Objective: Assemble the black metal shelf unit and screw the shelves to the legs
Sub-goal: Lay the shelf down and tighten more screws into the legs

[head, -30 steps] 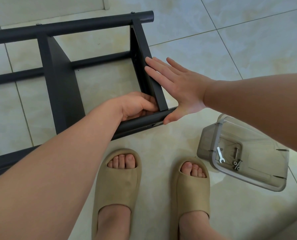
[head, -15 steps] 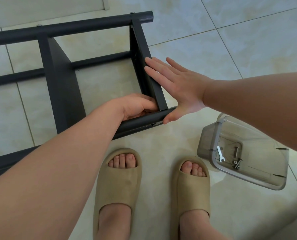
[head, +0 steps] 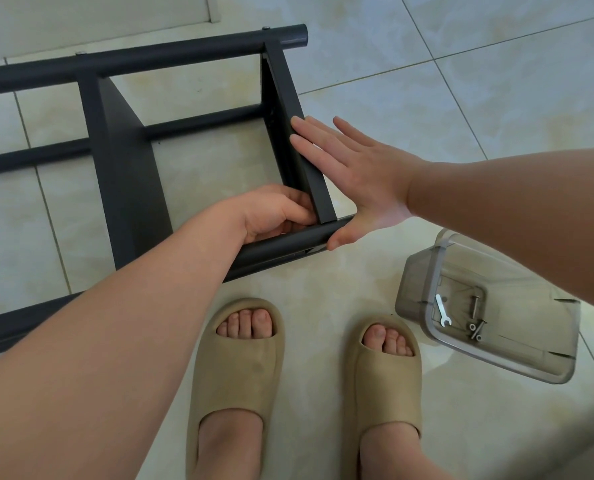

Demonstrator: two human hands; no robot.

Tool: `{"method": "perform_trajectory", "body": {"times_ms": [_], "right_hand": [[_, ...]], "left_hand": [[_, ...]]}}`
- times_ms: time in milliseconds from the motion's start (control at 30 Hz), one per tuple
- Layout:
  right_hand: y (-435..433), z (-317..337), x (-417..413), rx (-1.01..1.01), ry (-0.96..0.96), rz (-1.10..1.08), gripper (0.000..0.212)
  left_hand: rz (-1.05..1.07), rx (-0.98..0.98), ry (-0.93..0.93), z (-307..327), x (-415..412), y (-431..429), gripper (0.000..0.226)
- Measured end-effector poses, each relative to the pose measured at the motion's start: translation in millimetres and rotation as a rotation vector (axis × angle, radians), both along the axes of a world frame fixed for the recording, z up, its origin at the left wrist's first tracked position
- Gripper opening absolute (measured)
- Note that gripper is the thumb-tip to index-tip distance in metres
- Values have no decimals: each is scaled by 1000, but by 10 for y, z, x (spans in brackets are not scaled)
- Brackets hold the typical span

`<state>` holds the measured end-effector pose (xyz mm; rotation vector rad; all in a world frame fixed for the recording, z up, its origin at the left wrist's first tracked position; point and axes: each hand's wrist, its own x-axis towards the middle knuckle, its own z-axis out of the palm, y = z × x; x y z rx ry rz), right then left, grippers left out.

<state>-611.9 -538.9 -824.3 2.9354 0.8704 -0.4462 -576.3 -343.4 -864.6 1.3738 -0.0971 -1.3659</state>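
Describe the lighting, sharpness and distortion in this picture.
Head view: soft, even light, faint shadows beside the slippers; a dull sheen on the tiled floor; the wide lens bows the far shelf leg; the spanner in the clear box is sharp.

No text, label, brand, number or sign could be read anywhere. Black shelf unit (head: 129,174) showed bare paint only. Grey plastic box (head: 414,289) carried no legible marking, and hardware inside it was too small to tell. Beige sandals (head: 240,368) were plain.
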Motion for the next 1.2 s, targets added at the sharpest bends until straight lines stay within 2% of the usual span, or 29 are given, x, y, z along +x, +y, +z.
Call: {"method": "perform_trajectory", "body": {"times_ms": [200, 467, 867, 1033, 1200], "right_hand": [[2, -3, 3, 4, 6, -2, 139], [-3, -8, 7, 9, 4, -2, 140], [1, -3, 5, 3, 4, -1, 140], [2, -4, 6, -4, 1, -2, 139], [0, -4, 5, -4, 1, -1, 139]], "left_hand": [[24, 30, 68, -14, 0, -16, 17], [-7, 51, -35, -15, -15, -14, 15], [-6, -23, 38, 20, -5, 0, 21], [66, -14, 65, 16, 0, -27, 18], [-97, 101, -45, 28, -22, -15, 13]]}}
